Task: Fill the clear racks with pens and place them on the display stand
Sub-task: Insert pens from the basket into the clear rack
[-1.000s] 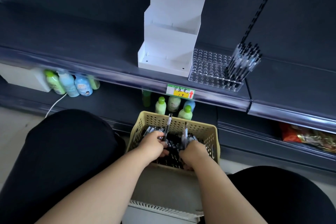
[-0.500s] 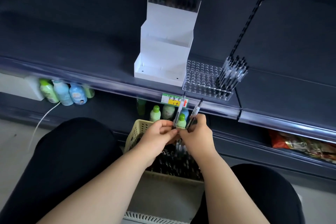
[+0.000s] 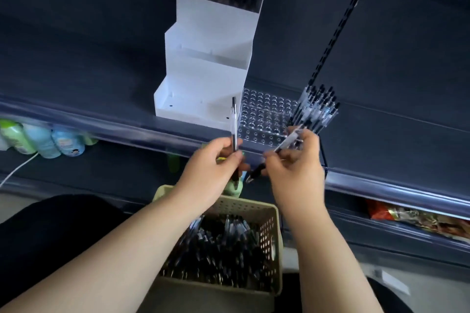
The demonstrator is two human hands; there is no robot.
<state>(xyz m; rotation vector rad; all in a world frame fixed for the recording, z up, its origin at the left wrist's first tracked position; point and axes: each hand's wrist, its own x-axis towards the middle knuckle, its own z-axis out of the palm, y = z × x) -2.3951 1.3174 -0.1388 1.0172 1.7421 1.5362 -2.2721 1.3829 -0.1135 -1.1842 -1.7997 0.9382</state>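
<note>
Early going: left hand point(image 3: 213, 162) pinches an upright pen point(image 3: 234, 119), right hand point(image 3: 295, 160) pinches a slanted pen point(image 3: 287, 141); clear rack point(image 3: 264, 117) mostly unfilled, display stand point(image 3: 203, 79) lower tiers bare.

Pastel bottles point(image 3: 40, 140) stand in a row under the dark shelf point(image 3: 76, 71) at left — a white cable point(image 3: 19, 166) runs beside them; red snack packets point(image 3: 417, 218) lie lower right.

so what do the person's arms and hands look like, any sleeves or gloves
The left hand and right hand wear no gloves, and no ring, watch or bracelet shows. Both forearms are bare to the frame edge, no sleeves.
</note>
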